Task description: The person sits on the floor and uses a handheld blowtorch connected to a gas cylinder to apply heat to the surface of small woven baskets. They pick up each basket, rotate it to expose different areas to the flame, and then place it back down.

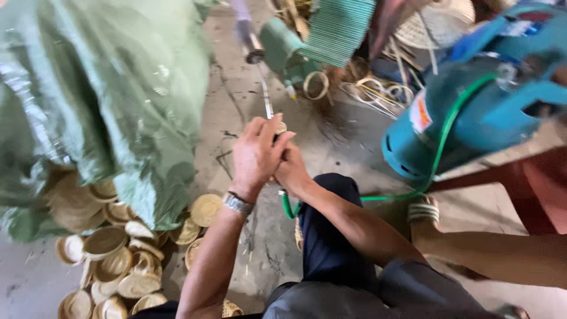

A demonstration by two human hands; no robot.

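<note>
Together, hands: left hand (pixel 255 155) and right hand (pixel 290 168) meet in front of the knees, the left lying partly over the right.
Left fingers: curled together around a small round woven piece (pixel 282 127) and the near end of a thin metal rod (pixel 266 100); a wristwatch (pixel 237 203) sits on that wrist.
Right fingers: tucked under the left hand, mostly hidden; whether they clamp anything cannot be told.
Rod axis: long axis runs away from the person, nearly straight up the view with a slight lean to the left, its far end pointing at a blurred dark handle (pixel 251 38).
Green hose (pixel 413 192): loops below the right wrist and leads off to a blue motor (pixel 472 112) on the right.
Floor (pixel 236 106): cracked concrete.
Left side: green sack (pixel 106 88) above a heap of shallow woven bowls (pixel 112 266).
</note>
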